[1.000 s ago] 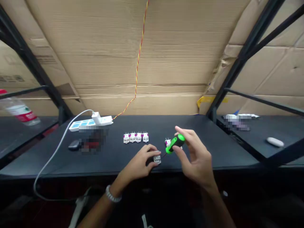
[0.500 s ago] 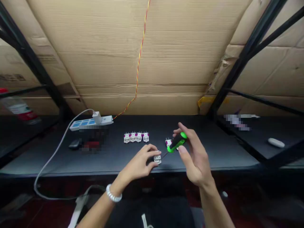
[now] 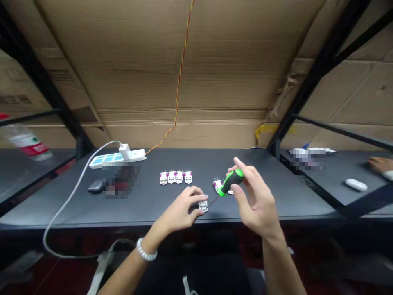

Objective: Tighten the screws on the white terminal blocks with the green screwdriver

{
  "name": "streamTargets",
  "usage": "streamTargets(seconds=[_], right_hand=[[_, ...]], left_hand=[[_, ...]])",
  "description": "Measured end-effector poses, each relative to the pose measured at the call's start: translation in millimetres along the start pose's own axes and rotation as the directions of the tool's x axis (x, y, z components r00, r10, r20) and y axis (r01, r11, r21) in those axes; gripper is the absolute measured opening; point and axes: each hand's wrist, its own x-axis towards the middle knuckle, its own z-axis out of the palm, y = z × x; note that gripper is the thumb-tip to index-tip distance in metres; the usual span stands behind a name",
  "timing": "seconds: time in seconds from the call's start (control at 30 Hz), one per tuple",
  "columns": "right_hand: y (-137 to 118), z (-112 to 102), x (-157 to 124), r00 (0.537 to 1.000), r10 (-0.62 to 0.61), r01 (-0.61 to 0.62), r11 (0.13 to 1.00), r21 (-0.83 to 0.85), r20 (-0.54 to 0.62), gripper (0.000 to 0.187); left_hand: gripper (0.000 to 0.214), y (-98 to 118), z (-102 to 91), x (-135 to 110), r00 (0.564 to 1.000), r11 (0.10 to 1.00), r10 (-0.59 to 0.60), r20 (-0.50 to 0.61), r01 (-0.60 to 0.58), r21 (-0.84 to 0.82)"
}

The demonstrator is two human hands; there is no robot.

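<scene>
Near the front edge of the black table, my left hand [image 3: 184, 209] pinches a small white block-like module [image 3: 203, 203] between thumb and fingers. My right hand [image 3: 256, 198] is to the right of it, its fingers and thumb around the green and black handle of a screwdriver [image 3: 231, 182]. The thin shaft slants down to the left, and its tip meets the right side of the module. Behind the screwdriver lie white and purple modules [image 3: 217, 185], partly hidden by the tool and my hand. Further left, several similar modules [image 3: 175, 177] with thin pins stand in a row.
A white power strip [image 3: 135, 155] with a plugged-in charger and cable lies at the back left. Nearby is a black mouse-like object [image 3: 95, 187]. Black rack posts [image 3: 307, 94] flank the table. To the right are a white oval object [image 3: 356, 184] and another person's blurred hand [image 3: 380, 164].
My right hand has shifted slightly right, and the screwdriver handle has turned in its fingers. My left hand stays on the module. Another person's hand has appeared at the right edge.
</scene>
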Motion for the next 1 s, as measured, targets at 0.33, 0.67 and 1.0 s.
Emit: streamTargets(seconds=[0.33,0.67,1.0], right_hand=[[-11,10,-4,0.994,-0.11,0.11,0.993,0.051,0.0,0.066],[-1,2,-1,0.991,-0.091,0.092,0.996,0.009,-0.102,0.068],[-1,-2,-1,0.992,-0.065,0.064,0.998,-0.013,-0.106,0.065]], left_hand=[[0.036,1,-0.3,0,1.0,1.0,0.007,-0.004,-0.007,-0.001],[0.039,-1,0.5,0,1.0,1.0,0.001,0.001,-0.001,-0.004],[0.026,8,-2.6,-2,0.999,0.995,0.045,0.005,-0.045,0.086]])
